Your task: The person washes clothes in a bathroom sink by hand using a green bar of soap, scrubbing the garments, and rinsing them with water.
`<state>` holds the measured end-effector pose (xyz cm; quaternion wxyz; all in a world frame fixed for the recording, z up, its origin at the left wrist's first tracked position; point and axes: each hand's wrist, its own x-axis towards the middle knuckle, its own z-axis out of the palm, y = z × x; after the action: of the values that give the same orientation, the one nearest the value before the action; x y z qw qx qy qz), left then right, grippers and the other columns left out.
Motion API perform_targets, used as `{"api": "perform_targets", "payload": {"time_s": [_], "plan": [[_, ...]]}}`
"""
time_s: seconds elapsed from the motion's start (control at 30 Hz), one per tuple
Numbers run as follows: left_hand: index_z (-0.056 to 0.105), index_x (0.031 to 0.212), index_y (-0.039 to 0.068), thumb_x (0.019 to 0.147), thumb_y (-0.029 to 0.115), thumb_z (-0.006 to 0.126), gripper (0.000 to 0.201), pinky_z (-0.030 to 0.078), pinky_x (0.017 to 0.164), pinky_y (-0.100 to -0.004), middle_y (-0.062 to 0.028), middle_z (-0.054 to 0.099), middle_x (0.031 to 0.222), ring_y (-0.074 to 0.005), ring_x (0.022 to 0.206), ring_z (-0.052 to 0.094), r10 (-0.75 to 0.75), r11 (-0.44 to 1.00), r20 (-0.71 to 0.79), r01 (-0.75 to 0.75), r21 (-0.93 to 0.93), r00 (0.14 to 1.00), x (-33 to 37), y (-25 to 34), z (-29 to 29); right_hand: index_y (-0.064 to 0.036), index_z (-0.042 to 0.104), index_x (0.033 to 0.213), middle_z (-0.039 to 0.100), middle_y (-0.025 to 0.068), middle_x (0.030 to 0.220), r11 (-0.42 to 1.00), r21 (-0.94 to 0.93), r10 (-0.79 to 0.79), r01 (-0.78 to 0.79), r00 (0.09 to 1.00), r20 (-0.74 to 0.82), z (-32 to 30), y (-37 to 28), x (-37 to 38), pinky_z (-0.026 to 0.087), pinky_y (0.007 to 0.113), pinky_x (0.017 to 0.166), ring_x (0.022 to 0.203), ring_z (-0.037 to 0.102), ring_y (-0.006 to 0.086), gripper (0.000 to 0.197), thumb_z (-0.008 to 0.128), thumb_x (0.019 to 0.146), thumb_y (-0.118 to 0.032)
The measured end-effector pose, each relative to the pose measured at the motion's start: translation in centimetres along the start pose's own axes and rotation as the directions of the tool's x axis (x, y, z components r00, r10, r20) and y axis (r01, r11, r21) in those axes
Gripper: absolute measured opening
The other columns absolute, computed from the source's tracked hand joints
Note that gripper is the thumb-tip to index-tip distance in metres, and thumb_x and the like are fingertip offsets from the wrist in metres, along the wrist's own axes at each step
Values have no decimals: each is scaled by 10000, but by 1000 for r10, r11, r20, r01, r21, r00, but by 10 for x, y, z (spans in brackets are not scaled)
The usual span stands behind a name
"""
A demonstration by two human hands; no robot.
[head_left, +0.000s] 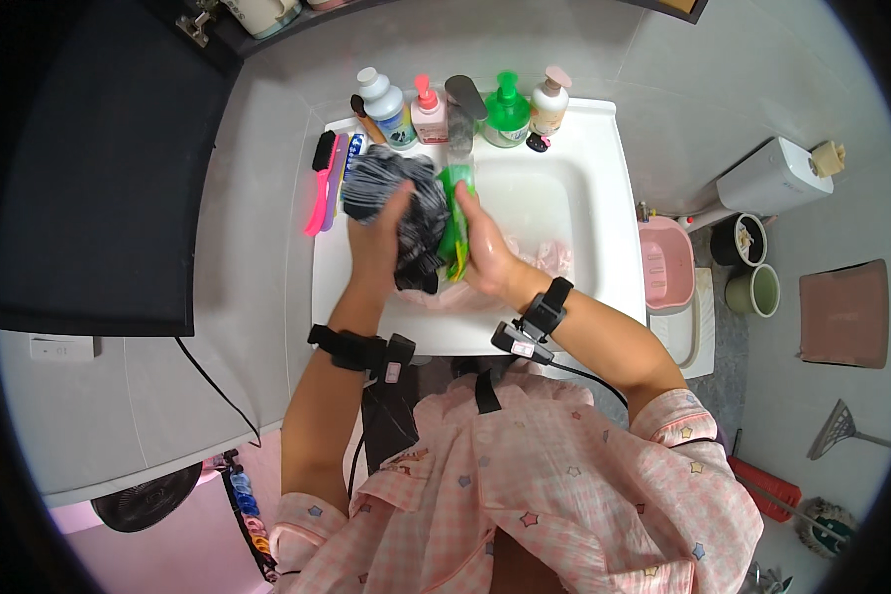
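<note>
I am seeing the left hand [378, 238] gripping the cloth [401, 203] and the right hand [485, 252] closing on a green piece [453, 223], both over the sink [584, 213] for drips.

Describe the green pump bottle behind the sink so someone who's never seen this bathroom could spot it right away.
Find the white sink and look along its back ledge, where a row of bottles stands. The green pump bottle is just right of the dark faucet and left of a white bottle with a beige cap. It is the only all-green bottle there.

The striped cloth [396, 203] hides the left hand's fingers, and the faucet [462, 109] spout is blurred.
</note>
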<state>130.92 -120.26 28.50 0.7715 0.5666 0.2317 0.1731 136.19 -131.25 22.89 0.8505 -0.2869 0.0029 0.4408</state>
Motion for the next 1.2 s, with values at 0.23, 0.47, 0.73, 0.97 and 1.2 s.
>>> {"api": "perform_targets", "payload": {"time_s": [0.23, 0.47, 0.73, 0.97, 1.2], "plan": [[496, 1130, 32, 742, 177, 701, 463, 456, 784, -276, -41, 562, 1029, -128, 901, 552, -419, 893, 200, 442, -84, 886, -15, -4, -3, -151, 164, 1362, 325, 85, 1313, 971, -148, -195, 186, 980, -46, 3, 0, -11, 266, 329, 990, 1189, 327, 189, 528, 393, 931, -350], [507, 1118, 34, 834, 155, 594, 321, 425, 814, -243, -29, 551, 1056, -109, 939, 523, 136, 991, -73, -135, 18, 988, -14, -57, 22, -107, 209, 1369, 366, 183, 1248, 712, -635, -461, 298, 881, -104, 6, -1, -3, 268, 343, 972, 1144, 354, 256, 529, 415, 919, -295], [498, 1141, 58, 870, 201, 542, 309, 469, 799, -290, -27, 525, 1095, -144, 955, 542, -161, 919, -59, 128, -373, 985, -16, -45, 34, -158, 254, 1366, 420, 235, 999, 352, -909, -637, 224, 768, -57, 7, -12, 3, 342, 419, 841, 925, 412, 380, 599, 534, 848, -266], [526, 1059, 46, 866, 223, 534, 262, 450, 808, -272, -27, 546, 1031, -157, 935, 540, -188, 833, 214, 271, -483, 959, -3, -40, 13, -193, 273, 1357, 379, 241, 1055, -174, -909, -653, 380, 646, 395, 19, 3, -32, 348, 451, 831, 930, 418, 395, 600, 545, 830, -284], [528, 1083, 50, 896, 277, 478, 298, 452, 827, -301, -54, 564, 1032, -164, 942, 548, -274, 840, 90, 284, -461, 957, -2, -29, 32, -187, 277, 1350, 385, 260, 1024, 52, -968, -679, 244, 720, 146, 0, -8, -15, 351, 464, 827, 907, 412, 413, 581, 533, 836, -277]]}}
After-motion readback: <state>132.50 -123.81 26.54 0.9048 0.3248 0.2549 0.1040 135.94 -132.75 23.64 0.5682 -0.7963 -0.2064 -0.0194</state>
